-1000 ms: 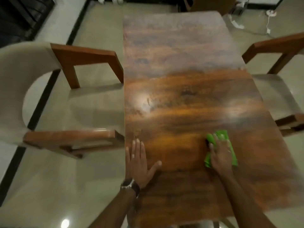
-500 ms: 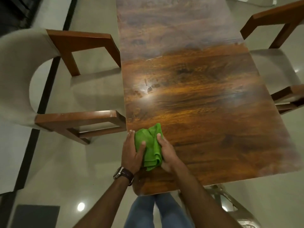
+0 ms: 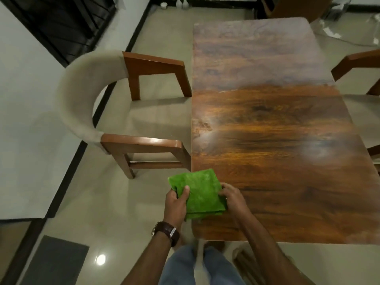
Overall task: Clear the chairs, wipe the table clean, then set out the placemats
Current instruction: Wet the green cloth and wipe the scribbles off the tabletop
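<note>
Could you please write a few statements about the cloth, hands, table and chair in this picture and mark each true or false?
1. Both the left hand and the right hand hold the green cloth. True.
2. Placemats lie on the table. False: no placemats are on it.
3. The watch is on the right wrist. False: it is on the left wrist.
4. The chair left of the table has wooden armrests. True.
5. The cloth lies at the table's far end. False: it is at the near left corner.
</note>
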